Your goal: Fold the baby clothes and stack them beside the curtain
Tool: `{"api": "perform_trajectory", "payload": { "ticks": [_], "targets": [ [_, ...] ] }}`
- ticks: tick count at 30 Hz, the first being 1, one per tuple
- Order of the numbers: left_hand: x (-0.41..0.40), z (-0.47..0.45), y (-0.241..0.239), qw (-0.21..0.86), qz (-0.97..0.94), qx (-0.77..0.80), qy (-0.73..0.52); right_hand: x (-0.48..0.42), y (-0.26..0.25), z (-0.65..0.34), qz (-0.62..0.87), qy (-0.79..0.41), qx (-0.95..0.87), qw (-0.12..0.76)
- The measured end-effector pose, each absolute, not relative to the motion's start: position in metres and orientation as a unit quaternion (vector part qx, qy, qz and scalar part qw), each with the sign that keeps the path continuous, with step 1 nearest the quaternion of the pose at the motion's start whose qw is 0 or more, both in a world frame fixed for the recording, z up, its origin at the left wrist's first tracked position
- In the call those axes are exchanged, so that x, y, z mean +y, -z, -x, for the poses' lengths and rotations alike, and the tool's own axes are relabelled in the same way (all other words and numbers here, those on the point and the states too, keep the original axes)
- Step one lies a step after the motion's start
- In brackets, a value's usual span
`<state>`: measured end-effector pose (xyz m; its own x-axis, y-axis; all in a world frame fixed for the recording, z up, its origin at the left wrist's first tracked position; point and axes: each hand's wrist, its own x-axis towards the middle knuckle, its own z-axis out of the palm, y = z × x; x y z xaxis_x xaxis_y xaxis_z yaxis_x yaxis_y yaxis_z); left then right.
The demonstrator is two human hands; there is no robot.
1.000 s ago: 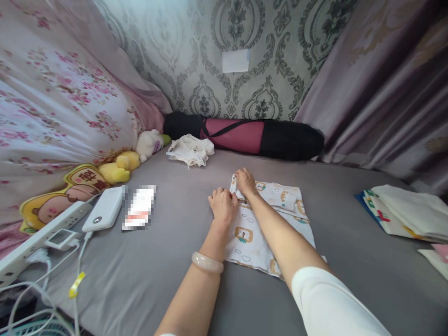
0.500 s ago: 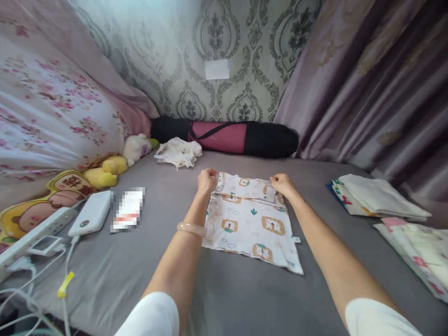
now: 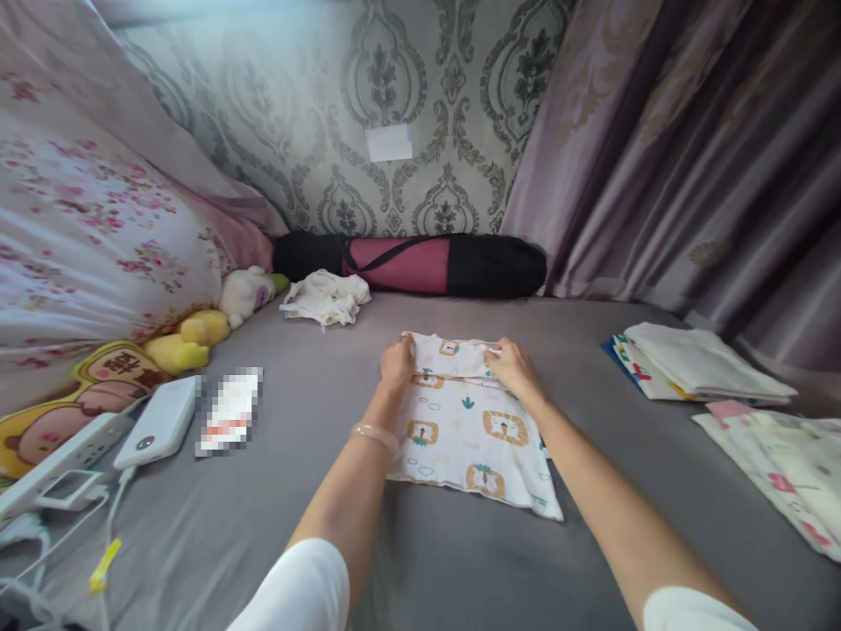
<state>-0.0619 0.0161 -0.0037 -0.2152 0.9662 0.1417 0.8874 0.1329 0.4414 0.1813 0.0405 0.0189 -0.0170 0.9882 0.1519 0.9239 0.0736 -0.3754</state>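
Note:
A white cloth (image 3: 460, 447) printed with tan lion faces and small green leaves lies on the grey bedsheet. Its far part is folded over toward me in a band across the top. My left hand (image 3: 398, 361) pinches the far left corner of that band, fingers closed. On the other side, my right hand (image 3: 516, 366) grips the band's right end between thumb and fingers. The near edge of the cloth lies flat, its right corner pointing toward me. Whether the cloth is a garment or a plain piece I cannot tell.
Folded cloths (image 3: 706, 361) lie at the right, with another folded cloth (image 3: 781, 473) nearer. A crumpled white garment (image 3: 327, 296) rests before a long black-and-maroon bag (image 3: 400, 265). At left are plush toys (image 3: 187, 339), a power bank (image 3: 158, 423), a power strip (image 3: 72, 460) and cables.
My right hand has moved inward along the folded band, so my hands are closer together. Both still hold the cloth. The whole view has shifted slightly.

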Motion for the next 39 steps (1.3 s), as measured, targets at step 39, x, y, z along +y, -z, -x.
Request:
{"api": "perform_trajectory", "payload": {
  "ticks": [39],
  "targets": [
    [0.009,0.034,-0.023,-0.013,-0.720,0.672,-0.169,0.019,-0.031,-0.131,0.543,0.013,-0.830,0.127]
  ]
}}
